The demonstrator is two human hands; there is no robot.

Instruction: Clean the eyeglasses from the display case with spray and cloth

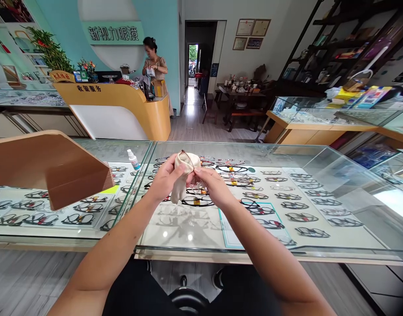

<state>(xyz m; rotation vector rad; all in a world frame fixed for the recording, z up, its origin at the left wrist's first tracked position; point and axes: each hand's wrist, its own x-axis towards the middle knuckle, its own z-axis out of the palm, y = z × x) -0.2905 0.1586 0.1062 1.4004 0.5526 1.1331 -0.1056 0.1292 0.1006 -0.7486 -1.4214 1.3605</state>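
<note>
Above the glass counter, my left hand (164, 177) is closed around a cream cloth (178, 193), which hangs down below the fingers. A thin, dark reddish-brown part of a pair of eyeglasses (185, 154) shows at the top of the cloth; the rest is covered. My right hand (210, 181) pinches the thin frame at the cloth's right edge, its fingertips close to the left hand. Several pairs of glasses (232, 168) lie beneath and beyond my hands. A white spray bottle (133, 159) stands on the counter to the left.
The glass display counter (201, 250) spans the front, with rows of glasses (302, 217). A brown panel (50, 162) juts in at left. Beyond stand a yellow-and-white reception desk (158, 118) with a person (160, 66) behind it, and another display case (296, 123) at right.
</note>
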